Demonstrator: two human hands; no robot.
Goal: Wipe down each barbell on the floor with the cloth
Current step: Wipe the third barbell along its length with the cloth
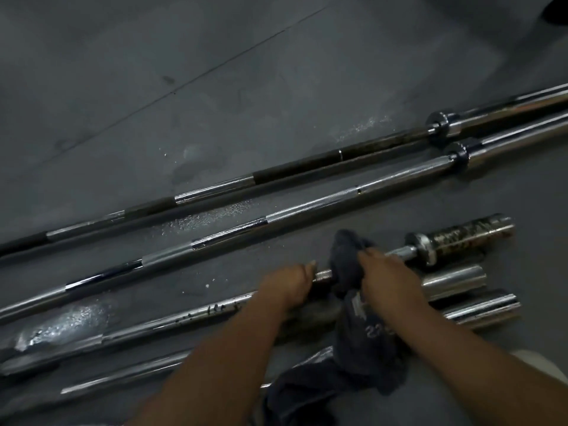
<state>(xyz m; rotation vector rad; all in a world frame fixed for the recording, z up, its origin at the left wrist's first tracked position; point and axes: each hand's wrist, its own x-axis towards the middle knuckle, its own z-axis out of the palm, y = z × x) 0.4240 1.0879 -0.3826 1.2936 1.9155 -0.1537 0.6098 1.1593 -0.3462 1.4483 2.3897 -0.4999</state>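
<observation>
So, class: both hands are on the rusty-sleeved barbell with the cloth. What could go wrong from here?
1. The left hand grips the bar bare, beside the rusty barbell's corroded sleeve; rust or grime could likely get on the skin.
2. The cloth, held by the right hand, trails loose below and might snag.
3. Neighbouring chrome sleeves lie close; fingers could get pinched.

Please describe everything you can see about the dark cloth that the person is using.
The cloth is dark grey fabric, crumpled and soft-looking. Its upper part is bunched around the shaft of the barbell being wiped, under the grip of the right hand. The rest hangs down to the floor between the forearms, with faint pale printing on it. The left hand holds the bar beside it.
</observation>
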